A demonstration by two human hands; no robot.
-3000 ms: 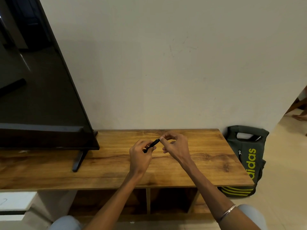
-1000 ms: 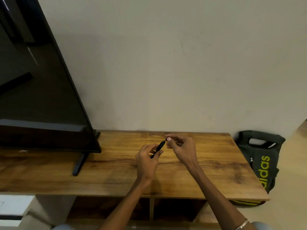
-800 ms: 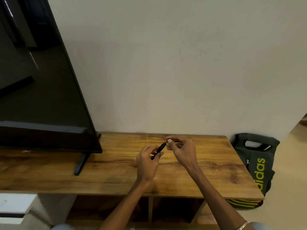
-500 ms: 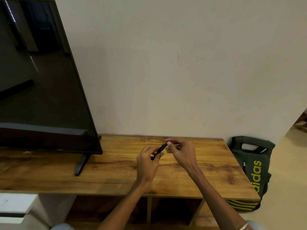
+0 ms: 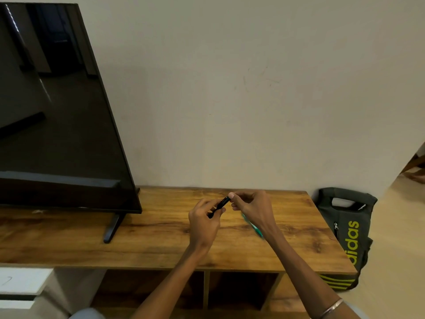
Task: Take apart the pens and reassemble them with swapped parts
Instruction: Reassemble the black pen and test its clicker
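A black pen (image 5: 220, 203) is held above the wooden counter (image 5: 161, 226), tilted so that its far end points up and to the right. The left hand (image 5: 203, 223) grips its lower part, fingers and thumb curled round the barrel. The right hand (image 5: 250, 207) pinches the upper end between thumb and fingertip, the remaining fingers curled loosely behind. The two hands sit just beside each other over the middle of the counter, nearer its back edge than its front.

A teal pen (image 5: 251, 225) lies on the counter under the right wrist, running diagonally toward the front right; much of it is hidden by the hand and blurred, so whether it is whole or only a part is hard to say.

A thin metal bangle (image 5: 331, 308) circles the right forearm near the bottom edge of the view.

To the left, a large dark television (image 5: 57, 111) stands on the counter on a slim black foot (image 5: 112, 227). Open compartments (image 5: 241, 288) show beneath the counter top. At the right end, on the floor, a dark bag (image 5: 347, 236) with yellow-green lettering leans against the plain wall (image 5: 230, 88).
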